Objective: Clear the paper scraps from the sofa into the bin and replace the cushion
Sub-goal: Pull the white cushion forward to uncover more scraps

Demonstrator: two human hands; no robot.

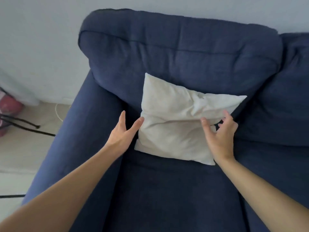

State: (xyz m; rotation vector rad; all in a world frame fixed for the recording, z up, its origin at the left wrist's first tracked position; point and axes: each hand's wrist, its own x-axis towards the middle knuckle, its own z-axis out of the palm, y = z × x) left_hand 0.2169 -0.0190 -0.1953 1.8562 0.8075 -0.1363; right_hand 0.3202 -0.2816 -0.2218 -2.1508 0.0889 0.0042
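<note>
A white cushion (175, 124) leans against the backrest of the dark blue sofa (167, 190), its lower edge on the seat. My left hand (122, 134) is open at the cushion's left edge, fingertips touching it. My right hand (219, 136) is open over the cushion's right side, fingers spread and curled, just at or above the fabric. No paper scraps and no bin are in view.
The sofa's left armrest (80, 131) runs down the left. Beyond it lies pale floor with black cables (25, 129), a white cord (57, 113) and a pink object (8, 108) at the far left. A second back cushion (287, 89) sits at the right.
</note>
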